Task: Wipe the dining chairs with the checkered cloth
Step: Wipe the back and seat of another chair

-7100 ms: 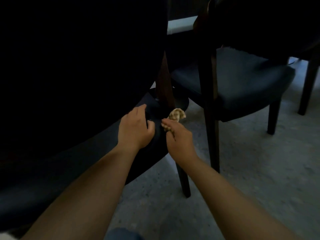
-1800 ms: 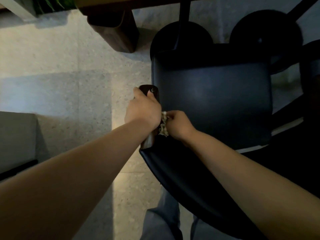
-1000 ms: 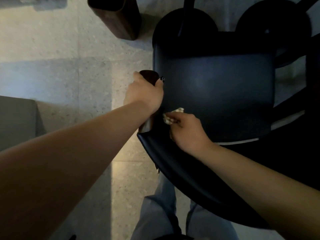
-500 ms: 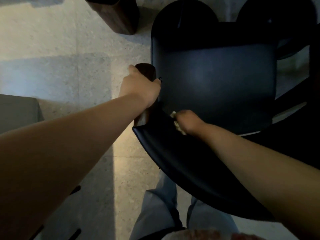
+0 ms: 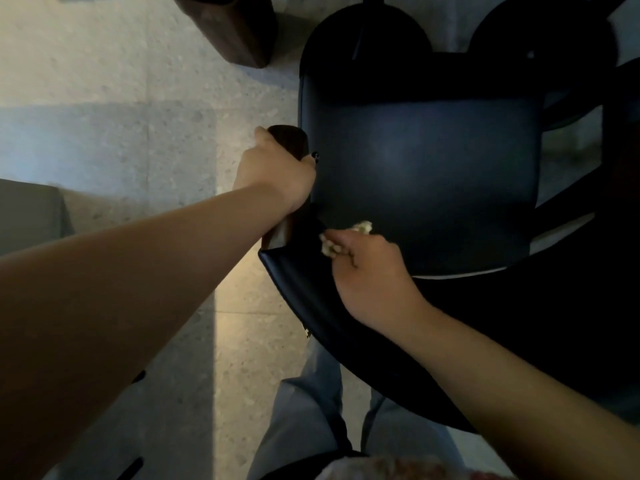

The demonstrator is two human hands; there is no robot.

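Left hand (image 5: 275,171) grips the wooden armrest (image 5: 287,142) of the dining chair (image 5: 422,161). Right hand (image 5: 367,271) clutches the bunched checkered cloth (image 5: 362,227) against the seat's near-left corner.

The floor (image 5: 114,81) is pale speckled stone laid in large tiles, with thin seams between them. A band of shadow runs across it on the left, and a warmer lit strip runs down beside the chair. The dark chair (image 5: 422,161) stands on it, seen from above, its legs hidden under the seat. A brown wooden block (image 5: 235,29), perhaps a table leg, stands on the floor at the top, left of the chair. A grey slab-like thing (image 5: 27,213) sits at the left edge. The person's trouser legs (image 5: 304,410) stand on the floor at the bottom, behind the chair's back.
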